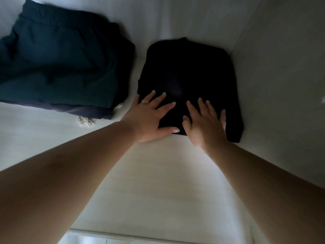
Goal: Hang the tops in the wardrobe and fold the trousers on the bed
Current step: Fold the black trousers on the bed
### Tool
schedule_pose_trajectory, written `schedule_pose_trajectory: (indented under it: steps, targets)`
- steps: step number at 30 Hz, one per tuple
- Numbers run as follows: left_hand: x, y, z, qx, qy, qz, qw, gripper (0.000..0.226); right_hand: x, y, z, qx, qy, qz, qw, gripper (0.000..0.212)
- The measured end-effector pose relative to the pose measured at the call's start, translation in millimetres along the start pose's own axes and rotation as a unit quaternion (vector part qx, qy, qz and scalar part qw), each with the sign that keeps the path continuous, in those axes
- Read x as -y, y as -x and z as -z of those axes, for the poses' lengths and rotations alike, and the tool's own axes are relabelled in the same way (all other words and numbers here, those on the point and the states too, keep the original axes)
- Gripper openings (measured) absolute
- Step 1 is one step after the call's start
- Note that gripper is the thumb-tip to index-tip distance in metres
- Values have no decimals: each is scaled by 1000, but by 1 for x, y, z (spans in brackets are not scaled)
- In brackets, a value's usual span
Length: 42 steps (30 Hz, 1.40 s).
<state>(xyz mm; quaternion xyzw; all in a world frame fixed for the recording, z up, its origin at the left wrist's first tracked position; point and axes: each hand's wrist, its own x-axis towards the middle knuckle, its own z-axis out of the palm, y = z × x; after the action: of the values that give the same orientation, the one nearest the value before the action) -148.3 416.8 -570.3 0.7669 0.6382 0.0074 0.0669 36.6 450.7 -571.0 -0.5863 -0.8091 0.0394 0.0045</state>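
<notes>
Left hand flat, fingers spread straight, pressing near-left part of black folded trousers. Right hand likewise flat, fingers straight, pressing near edge of same garment, just beside left hand. Black folded trousers lie on white bed, right of centre, extending far from both hands. Dark teal folded pile on bed, far left, apart from hands.

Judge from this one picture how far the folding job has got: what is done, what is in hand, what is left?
Done: a dark green pile lies folded on the bed. In hand: the left hand and right hand press flat on a folded black garment. Left: no wardrobe or hangers show, so the tops cannot be judged.
</notes>
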Motion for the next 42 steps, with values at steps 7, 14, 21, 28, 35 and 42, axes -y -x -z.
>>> schedule_pose_trajectory:
  steps: [7,14,21,28,35,42]
  targets:
    - [2,-13,-1,-17,10,10,1000,91,-5,-16,-2,0,0,0,1000,55]
    - [3,-25,7,35,22,35,999,88,-4,-31,8,38,-5,-8,999,55]
    - [3,20,25,-82,418,147,893,41,16,1,28,-71,-278,-95,953,47]
    - [16,129,56,-148,509,285,798,21,62,66,62,8,-430,-86,899,54]
    - [-1,255,170,-167,567,326,738,26,135,152,177,68,-413,15,908,50]
    - [-17,387,244,-200,547,358,730,31,205,240,245,149,-458,110,869,41]
